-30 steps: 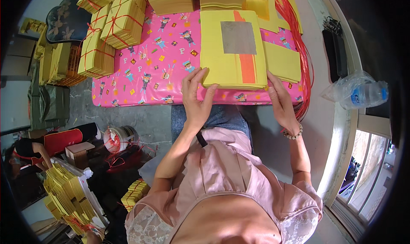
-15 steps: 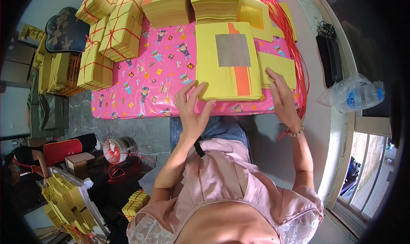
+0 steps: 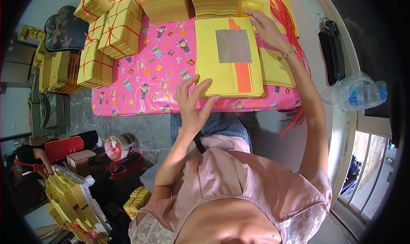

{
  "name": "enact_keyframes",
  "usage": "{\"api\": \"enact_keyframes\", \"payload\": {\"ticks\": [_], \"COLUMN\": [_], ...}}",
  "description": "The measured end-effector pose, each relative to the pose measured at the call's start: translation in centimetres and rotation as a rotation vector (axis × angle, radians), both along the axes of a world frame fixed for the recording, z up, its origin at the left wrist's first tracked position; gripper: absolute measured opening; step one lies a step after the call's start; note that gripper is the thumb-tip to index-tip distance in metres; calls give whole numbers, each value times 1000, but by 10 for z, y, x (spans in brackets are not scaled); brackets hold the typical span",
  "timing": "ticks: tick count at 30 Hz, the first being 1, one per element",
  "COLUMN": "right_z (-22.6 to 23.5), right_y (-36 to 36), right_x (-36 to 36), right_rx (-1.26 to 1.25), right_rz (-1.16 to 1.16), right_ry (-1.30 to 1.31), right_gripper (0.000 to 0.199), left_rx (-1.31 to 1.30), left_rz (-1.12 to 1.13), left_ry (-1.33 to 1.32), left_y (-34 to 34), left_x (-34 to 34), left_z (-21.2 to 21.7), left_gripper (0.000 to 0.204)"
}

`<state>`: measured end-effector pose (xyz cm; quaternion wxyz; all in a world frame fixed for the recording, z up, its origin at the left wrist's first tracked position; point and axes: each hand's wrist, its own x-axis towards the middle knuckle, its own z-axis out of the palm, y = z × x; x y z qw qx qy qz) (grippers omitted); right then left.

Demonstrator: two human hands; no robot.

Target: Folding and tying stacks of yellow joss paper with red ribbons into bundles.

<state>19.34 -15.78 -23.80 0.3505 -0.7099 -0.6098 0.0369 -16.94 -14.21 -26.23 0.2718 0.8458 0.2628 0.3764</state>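
Observation:
In front of me lies a neat stack of yellow paper sheets (image 3: 208, 62), its top sheet bearing a silver-grey square (image 3: 234, 46) over an orange stripe (image 3: 243, 78). My left hand (image 3: 192, 106) rests against the stack's near left corner, fingers and thumb apart. At the far right corner, my right hand (image 3: 267, 29) touches the stack's edge with its fingers stretched out; a bead bracelet is on that wrist. Under my right forearm, beside the main stack, sits a smaller pile of yellow paper (image 3: 275, 69). Neither hand grips anything.
A pink patterned cloth (image 3: 158, 79) covers the table. Bundles tied with red string (image 3: 121, 32) stand at left, tall yellow stacks (image 3: 215, 5) behind. Red strings (image 3: 284, 17) hang at right near a plastic bottle (image 3: 365, 94). Another person's hand (image 3: 44, 163) touches yellow bundles lower left.
My right hand has moved away from me, from the stack's near right side up to its far right corner. My left hand stays at the near left corner.

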Motion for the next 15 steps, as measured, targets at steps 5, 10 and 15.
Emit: {"api": "enact_keyframes", "payload": {"ticks": [5,10,15], "right_z": [-1,3,17], "right_y": [-3,-8,-31], "right_x": [-1,0,-21], "right_rx": [-71,-123,96], "right_rz": [36,22,8], "right_ry": [74,77,-94], "right_gripper": [32,32,32], "left_rx": [7,-21,57], "left_rz": [3,-18,-39], "left_ry": [25,-9,1], "left_y": [0,-1,-1], "left_x": [-3,-2,0], "left_z": [2,0,11], "left_gripper": [47,46,47]}}
